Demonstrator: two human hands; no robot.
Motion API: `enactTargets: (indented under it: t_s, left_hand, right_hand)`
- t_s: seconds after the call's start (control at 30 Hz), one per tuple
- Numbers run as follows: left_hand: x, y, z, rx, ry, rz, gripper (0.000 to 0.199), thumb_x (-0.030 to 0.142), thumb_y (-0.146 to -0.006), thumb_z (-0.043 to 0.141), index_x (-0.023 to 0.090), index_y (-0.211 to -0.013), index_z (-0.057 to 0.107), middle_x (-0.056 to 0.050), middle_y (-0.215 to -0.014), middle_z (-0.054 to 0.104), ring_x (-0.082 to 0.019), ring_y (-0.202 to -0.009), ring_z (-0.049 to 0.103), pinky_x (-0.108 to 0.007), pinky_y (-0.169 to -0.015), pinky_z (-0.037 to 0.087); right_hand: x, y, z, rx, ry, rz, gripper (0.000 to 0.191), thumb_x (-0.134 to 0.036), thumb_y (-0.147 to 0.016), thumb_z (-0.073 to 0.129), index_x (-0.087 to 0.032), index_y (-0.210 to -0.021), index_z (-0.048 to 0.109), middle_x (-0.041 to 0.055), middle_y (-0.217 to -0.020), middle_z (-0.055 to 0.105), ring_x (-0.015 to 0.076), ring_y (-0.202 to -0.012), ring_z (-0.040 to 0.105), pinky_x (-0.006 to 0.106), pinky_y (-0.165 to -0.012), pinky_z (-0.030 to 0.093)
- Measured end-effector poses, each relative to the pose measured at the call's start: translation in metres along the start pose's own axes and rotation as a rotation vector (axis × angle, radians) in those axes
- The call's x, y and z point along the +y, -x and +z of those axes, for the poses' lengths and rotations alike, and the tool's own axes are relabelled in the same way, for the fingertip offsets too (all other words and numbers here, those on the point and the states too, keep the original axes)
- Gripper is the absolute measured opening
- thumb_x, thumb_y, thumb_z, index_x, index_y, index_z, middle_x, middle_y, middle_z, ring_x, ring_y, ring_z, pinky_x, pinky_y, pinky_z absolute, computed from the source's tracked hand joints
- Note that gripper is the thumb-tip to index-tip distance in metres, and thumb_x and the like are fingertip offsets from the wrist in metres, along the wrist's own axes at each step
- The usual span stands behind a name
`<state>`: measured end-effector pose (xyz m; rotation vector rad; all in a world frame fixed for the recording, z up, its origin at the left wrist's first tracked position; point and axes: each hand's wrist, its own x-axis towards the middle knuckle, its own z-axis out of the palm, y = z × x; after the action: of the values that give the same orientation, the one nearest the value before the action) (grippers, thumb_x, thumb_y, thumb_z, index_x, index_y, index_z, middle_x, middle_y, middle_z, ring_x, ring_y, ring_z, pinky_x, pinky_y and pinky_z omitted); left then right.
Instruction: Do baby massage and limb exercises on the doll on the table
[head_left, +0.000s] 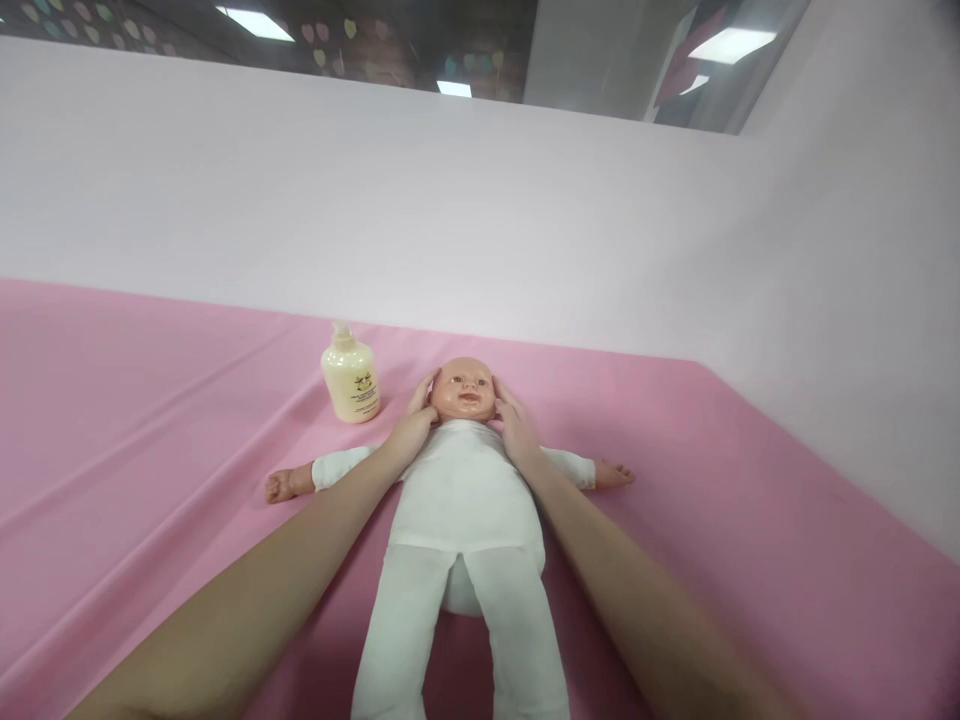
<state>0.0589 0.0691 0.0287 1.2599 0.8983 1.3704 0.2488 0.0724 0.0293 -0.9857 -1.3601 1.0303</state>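
Nearest the camera, two bare forearms reach forward over a pink sheet (pixel 135 420) that covers the whole surface. Between them lie the legs of a baby doll (pixel 461 500) in a white bodysuit. The doll is on its back, feet toward the viewer and head away, with its arms spread out flat to either side and its small bare hands resting on the sheet.

Farther along, the left hand (pixel 415 425) lies against the doll's cheek and jaw on the left side of the picture, fingers extended upward along the side of the head, thumb near the chin. The right hand (pixel 514 425) mirrors it on the other side, fingers laid flat by the ear and temple. Both hands are open, cupping the head between their palms without closing around it.

Just beyond the left hand, a cream pump bottle (pixel 350 378) stands upright on the sheet, near the doll's head but not touching it. Behind everything rises a plain pale wall (pixel 480 220), and above its top edge ceiling lights show.
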Motion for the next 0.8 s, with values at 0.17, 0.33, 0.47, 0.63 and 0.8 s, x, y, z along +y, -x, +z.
enactTargets:
  t_s: [0.17,0.33,0.47,0.63,0.8]
  left_hand:
    - [-0.002,0.000,-0.001,-0.035,-0.019,0.055,0.090,0.007,-0.068,0.053,0.029,-0.152,0.029,-0.001,-0.157,0.034,-0.028,-0.144,0.034,-0.044,-0.119,0.029]
    - [-0.001,0.001,-0.001,-0.111,-0.014,0.080,0.090,0.011,-0.073,0.058,0.027,-0.154,0.022,-0.005,-0.160,0.028,-0.027,-0.144,0.033,-0.044,-0.119,0.031]
    - [-0.005,0.000,-0.004,-0.128,-0.063,0.096,0.093,0.014,-0.073,0.062,0.027,-0.155,0.019,-0.006,-0.160,0.027,-0.028,-0.145,0.031,-0.045,-0.119,0.031]
    - [-0.004,0.000,-0.006,-0.135,-0.073,0.103,0.093,0.015,-0.074,0.065,0.027,-0.155,0.020,-0.007,-0.160,0.026,-0.028,-0.145,0.032,-0.045,-0.118,0.033]
    - [0.002,0.005,-0.001,-0.109,-0.111,0.071,0.100,0.025,-0.074,0.074,0.029,-0.155,0.016,-0.008,-0.163,0.019,-0.030,-0.145,0.031,-0.047,-0.117,0.034]
  right_hand:
    - [-0.002,0.000,-0.001,-0.029,-0.017,0.040,0.062,-0.032,-0.084,0.046,-0.027,-0.146,0.044,-0.0043,-0.149,0.047,0.0214,-0.143,0.036,0.041,-0.116,0.036]
    - [-0.003,0.003,-0.002,-0.022,0.042,0.015,0.068,-0.026,-0.080,0.050,-0.028,-0.147,0.042,-0.0042,-0.149,0.047,0.0214,-0.141,0.038,0.042,-0.118,0.032]
    - [-0.006,0.007,-0.001,-0.058,0.122,0.033,0.083,-0.023,-0.076,0.058,-0.026,-0.153,0.028,0.0022,-0.148,0.048,0.0243,-0.130,0.052,0.045,-0.114,0.038]
    - [-0.010,0.010,0.002,-0.114,0.048,0.101,0.097,-0.026,-0.075,0.067,-0.026,-0.157,0.014,0.0069,-0.138,0.058,0.0263,-0.117,0.062,0.047,-0.105,0.048]
    - [-0.009,0.010,0.003,-0.095,0.028,0.060,0.098,-0.026,-0.072,0.072,-0.027,-0.156,0.021,0.0060,-0.141,0.055,0.0283,-0.123,0.058,0.046,-0.107,0.047]
